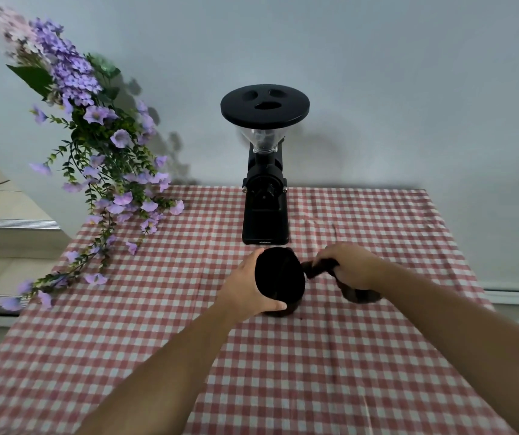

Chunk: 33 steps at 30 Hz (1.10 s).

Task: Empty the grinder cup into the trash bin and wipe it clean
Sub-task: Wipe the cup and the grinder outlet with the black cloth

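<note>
Pale wall (377,73) behind — red-checked tablecloth (283,372), purple flowers (94,136) at left.

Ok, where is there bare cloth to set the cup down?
Bare tablecloth lies right of the grinder out to the table's edge, and along the near side around the forearms. Crowded: back left under the flowers, and the centre, where left hand holds cup and right hand grips rag.

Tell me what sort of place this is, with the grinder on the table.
Probably a home coffee corner, though it could be a staged set. A black coffee grinder stands on a red checked tablecloth against a bare wall, with purple flowers at the left.
</note>
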### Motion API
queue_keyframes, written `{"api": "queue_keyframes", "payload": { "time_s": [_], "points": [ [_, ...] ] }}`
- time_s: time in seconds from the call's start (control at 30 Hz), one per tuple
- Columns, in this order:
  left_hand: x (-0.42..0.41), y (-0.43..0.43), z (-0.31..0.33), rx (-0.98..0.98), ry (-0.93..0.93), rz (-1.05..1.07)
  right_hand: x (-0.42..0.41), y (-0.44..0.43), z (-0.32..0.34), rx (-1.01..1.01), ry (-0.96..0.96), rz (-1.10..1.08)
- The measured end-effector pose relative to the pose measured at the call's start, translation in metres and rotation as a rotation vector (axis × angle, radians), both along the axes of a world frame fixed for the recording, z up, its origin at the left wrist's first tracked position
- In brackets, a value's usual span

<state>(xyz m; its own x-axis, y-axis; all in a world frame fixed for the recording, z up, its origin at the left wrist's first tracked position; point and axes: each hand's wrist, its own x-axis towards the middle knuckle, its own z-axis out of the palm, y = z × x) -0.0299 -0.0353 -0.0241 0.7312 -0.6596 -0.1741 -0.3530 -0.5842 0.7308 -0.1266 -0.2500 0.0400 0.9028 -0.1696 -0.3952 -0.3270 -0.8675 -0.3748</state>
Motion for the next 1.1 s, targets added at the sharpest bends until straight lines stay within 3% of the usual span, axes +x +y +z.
{"api": "queue_keyframes", "payload": {
  "time_s": [0.1, 0.2, 0.27, 0.37, 0.57, 0.77, 0.93, 1.1],
  "points": [
    [-0.003, -0.002, 0.001, -0.031, 0.005, 0.004, -0.004, 0.022, -0.012, 0.088, -0.196, -0.091],
    [-0.006, -0.005, 0.004, -0.033, 0.001, 0.017, -0.008, 0.056, -0.035, 0.057, -0.229, -0.060],
    [-0.006, -0.006, 0.006, -0.038, -0.012, 0.019, -0.013, 0.066, -0.043, 0.138, -0.208, -0.120],
    [-0.005, -0.008, 0.008, -0.051, -0.012, 0.006, -0.016, 0.069, -0.042, 0.195, -0.127, -0.046],
    [-0.003, 0.000, 0.004, -0.075, 0.023, 0.001, 0.005, 0.039, -0.011, 0.005, 0.076, 0.107],
    [-0.004, -0.001, 0.002, -0.075, -0.037, 0.033, 0.005, 0.028, -0.008, 0.057, -0.312, -0.134],
    [-0.009, -0.007, 0.004, -0.060, -0.026, 0.063, -0.006, 0.054, -0.049, 0.011, -0.078, -0.093],
    [-0.010, -0.008, 0.005, -0.082, -0.023, 0.049, -0.009, 0.047, -0.038, 0.352, 0.045, -0.255]
  ]
}}
